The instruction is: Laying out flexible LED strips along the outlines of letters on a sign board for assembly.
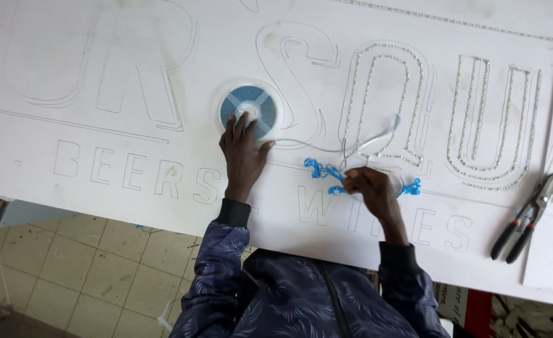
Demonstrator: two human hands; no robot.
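**Spool pinned, wire strand being teased out over the sign board**

Left hand [244, 153] is flat-ish w/ fingers spread, fingertips pressing on the blue-and-white spool [248, 107], which lies on its side on the white board [101, 144] just left of the big outlined curvy letter. Right hand [369, 186] is pinched closed on a thin clear strand [351, 147] that loops up from the spool area and back down to it, w/ curly blue bits [320, 170] bunched either side of the fingers. Hands are apart, spool side vs. strand side.

My read: this is the feed-out/untangle step, holding the reel steady while slack gets pulled. Next move prob needs the reel kept from spinning free and the strand kept out of the blue tangle, imo.

Snips w/ red-black handles [527, 218] sit well off to the right, untouched.

Hard to tell: whether the blue bits are tied to the strand or loose, what exactly the right fingertips grip, and where the strand ends. The bench under the board isn't visible, and the letters are cut off at the frame edges
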